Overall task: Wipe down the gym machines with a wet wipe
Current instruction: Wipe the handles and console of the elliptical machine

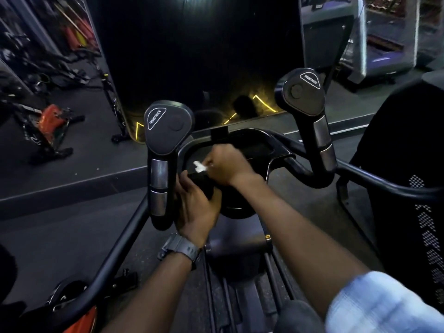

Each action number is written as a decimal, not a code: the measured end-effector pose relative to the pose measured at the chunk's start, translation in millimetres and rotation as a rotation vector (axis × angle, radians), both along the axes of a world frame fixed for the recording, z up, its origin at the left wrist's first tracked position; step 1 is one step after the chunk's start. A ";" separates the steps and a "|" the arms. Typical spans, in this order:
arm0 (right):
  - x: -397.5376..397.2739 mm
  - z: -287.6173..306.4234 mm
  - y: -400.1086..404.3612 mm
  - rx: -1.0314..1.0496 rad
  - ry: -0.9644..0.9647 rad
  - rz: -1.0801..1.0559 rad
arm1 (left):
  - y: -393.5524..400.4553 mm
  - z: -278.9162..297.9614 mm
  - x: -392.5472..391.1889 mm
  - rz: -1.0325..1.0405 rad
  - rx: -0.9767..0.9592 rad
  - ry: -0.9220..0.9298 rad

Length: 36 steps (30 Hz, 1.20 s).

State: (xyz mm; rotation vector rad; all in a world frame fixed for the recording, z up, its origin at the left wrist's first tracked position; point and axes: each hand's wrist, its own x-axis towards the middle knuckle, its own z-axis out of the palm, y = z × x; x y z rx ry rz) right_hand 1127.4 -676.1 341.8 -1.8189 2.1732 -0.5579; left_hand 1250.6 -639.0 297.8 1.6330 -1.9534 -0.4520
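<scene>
- Where the two hands meet over the middle of the machine, we find the right hand (225,165) curled, its grip pinching a small white wet wipe (199,167) between fingertips and thumb.
- We note the wipe protrudes to the left of the right hand, just above a dark packet (204,182); motion blur hides its full extent.
- We record the left hand (195,210) below, its grip wrapped round that dark packet, fingers curled on the near side and thumb on the left.
- A grey wristwatch (181,248) sits on the left wrist; a light blue sleeve (374,306) covers the right upper forearm.
- Both hands lie just in front of the machine's black console (254,145).
- Flanking the hands stand two upright handles: the left handle (163,150) just beside the left hand, the right handle (310,111) well apart. Each head bears the word RESISTANCE.
- Behind the console we see a dark mirror panel (192,56) and a dark floor (60,188); an orange piece of equipment (51,121) stands at far left.
</scene>
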 end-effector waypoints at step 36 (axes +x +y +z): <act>-30.1 -6.6 7.0 -0.143 0.194 -0.086 | 0.6 9.7 -0.3 -0.043 0.198 -0.118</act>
